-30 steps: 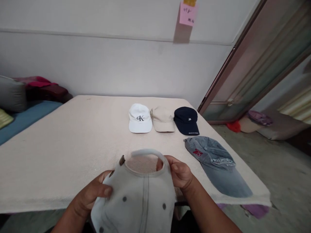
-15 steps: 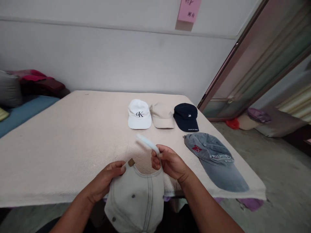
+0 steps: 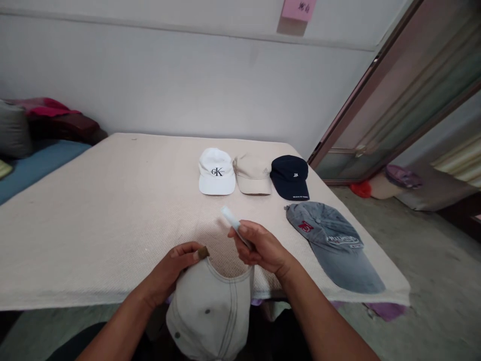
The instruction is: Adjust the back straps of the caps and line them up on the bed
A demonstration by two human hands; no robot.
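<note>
A light grey baseball cap (image 3: 210, 311) hangs at the table's front edge, its curved back opening facing up. My left hand (image 3: 180, 263) pinches the cap's rim beside a small brown tab (image 3: 203, 252). Between the thumb and fingers of my right hand (image 3: 259, 245) is the cap's pale strap (image 3: 231, 218), its free end pointing up and to the left. The strap's lower end is hidden by my right fingers. The cap's brim is out of sight.
On the cream-covered table (image 3: 93, 210), a white cap (image 3: 217, 173), a beige cap (image 3: 252, 174) and a navy cap (image 3: 290, 176) lie in a row. A faded blue-grey cap (image 3: 334, 245) lies at the right edge. Behind stands a white wall (image 3: 169, 85).
My right hand has shifted its grip along the strap, so a shorter, straighter end sticks out. My left fingers have moved up against the brown tab. The view has tilted slightly down.
</note>
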